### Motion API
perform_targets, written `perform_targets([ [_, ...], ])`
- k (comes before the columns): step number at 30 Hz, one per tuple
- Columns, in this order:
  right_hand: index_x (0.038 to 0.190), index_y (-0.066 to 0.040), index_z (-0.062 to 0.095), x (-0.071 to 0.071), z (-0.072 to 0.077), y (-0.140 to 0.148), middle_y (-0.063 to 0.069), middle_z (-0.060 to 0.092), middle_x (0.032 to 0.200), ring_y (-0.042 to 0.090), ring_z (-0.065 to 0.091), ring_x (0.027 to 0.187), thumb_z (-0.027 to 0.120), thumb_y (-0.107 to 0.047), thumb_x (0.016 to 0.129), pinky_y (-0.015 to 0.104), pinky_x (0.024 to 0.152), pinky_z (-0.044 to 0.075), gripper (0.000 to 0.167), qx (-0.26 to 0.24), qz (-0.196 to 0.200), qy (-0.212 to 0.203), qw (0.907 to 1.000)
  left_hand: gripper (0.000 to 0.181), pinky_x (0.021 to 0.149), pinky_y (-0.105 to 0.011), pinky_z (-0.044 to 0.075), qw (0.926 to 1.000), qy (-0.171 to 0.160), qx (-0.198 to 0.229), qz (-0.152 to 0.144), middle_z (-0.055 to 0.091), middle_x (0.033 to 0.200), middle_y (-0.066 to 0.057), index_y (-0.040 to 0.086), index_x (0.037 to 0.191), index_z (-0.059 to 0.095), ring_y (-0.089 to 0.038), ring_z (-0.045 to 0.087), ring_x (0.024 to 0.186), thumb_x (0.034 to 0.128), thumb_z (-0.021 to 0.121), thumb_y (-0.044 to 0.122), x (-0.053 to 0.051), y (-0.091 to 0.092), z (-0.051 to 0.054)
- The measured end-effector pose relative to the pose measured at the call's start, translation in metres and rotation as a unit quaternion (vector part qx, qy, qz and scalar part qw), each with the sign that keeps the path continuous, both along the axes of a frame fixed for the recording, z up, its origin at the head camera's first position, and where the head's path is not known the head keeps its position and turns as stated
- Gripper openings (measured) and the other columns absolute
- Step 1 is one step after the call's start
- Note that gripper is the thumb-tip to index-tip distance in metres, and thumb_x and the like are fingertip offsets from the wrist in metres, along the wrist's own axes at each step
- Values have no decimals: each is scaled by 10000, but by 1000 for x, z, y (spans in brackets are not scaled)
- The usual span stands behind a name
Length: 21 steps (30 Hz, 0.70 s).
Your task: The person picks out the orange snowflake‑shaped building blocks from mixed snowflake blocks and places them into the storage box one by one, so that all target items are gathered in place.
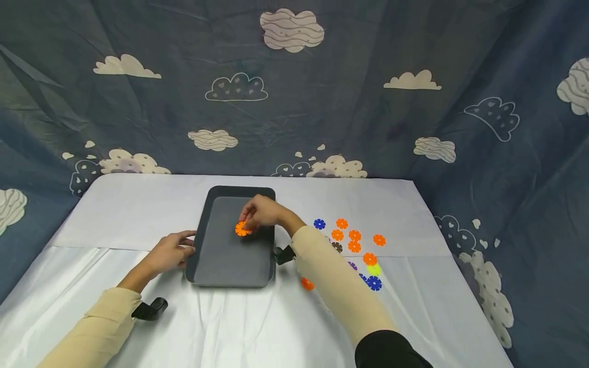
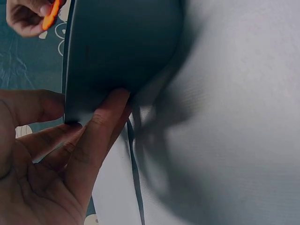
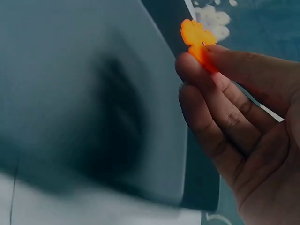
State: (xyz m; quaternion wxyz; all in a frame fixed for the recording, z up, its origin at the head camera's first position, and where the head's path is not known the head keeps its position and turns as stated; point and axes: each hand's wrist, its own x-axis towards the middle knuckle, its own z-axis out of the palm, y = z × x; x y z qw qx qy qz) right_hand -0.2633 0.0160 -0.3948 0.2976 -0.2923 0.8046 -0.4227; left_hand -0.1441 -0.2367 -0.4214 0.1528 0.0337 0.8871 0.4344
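Note:
In the head view, a dark grey baking tray (image 1: 232, 255) lies on the white-covered table. My left hand (image 1: 170, 251) holds its left edge; the left wrist view shows the fingers (image 2: 89, 145) on both sides of the tray wall (image 2: 117, 51). Over the tray, my right hand (image 1: 263, 212) pinches an orange flower-shaped disc (image 1: 241, 229) between thumb and fingertips. The right wrist view shows this notched orange disc (image 3: 197, 37) held above the tray's surface, its lower part covered by the thumb.
Right of the tray, several loose discs lie scattered: orange ones (image 1: 379, 240), blue ones (image 1: 374, 283), a yellow one (image 1: 375, 270) and a dark brown one (image 1: 337, 247). A lone orange disc (image 1: 307, 284) sits nearer the tray. My right sleeve (image 1: 340, 286) hides part of the scatter.

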Motion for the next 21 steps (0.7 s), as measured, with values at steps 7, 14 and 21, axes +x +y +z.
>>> perform_targets([
  [7, 923, 103, 650, 8, -8, -34, 93, 664, 714, 155, 630, 578, 667, 119, 818, 341, 633, 576, 108, -5, 377, -486, 9981, 537, 657, -352, 567, 10000, -48, -7, 38, 515, 1247, -381, -149, 1405, 342, -363, 632, 1003, 931, 527, 26, 2, 1, 1],
  [14, 898, 79, 670, 13, -19, -61, 51, 650, 686, 142, 606, 565, 691, 95, 812, 256, 577, 540, 90, 63, 377, -840, 9957, 534, 653, -348, 573, 10000, -48, -37, 15, 508, 1245, -394, -158, 1390, 358, -355, 637, 985, 918, 536, 16, 0, -1, -1],
  [21, 855, 67, 673, 18, -30, -77, 77, 652, 667, 144, 613, 537, 688, 105, 813, 270, 571, 555, 59, 329, 469, -1167, 9915, 534, 668, -354, 575, 9999, -111, 120, 21, 521, 1233, -388, -164, 1393, 343, -369, 634, 1003, 920, 525, 3, -1, 0, -1],
])
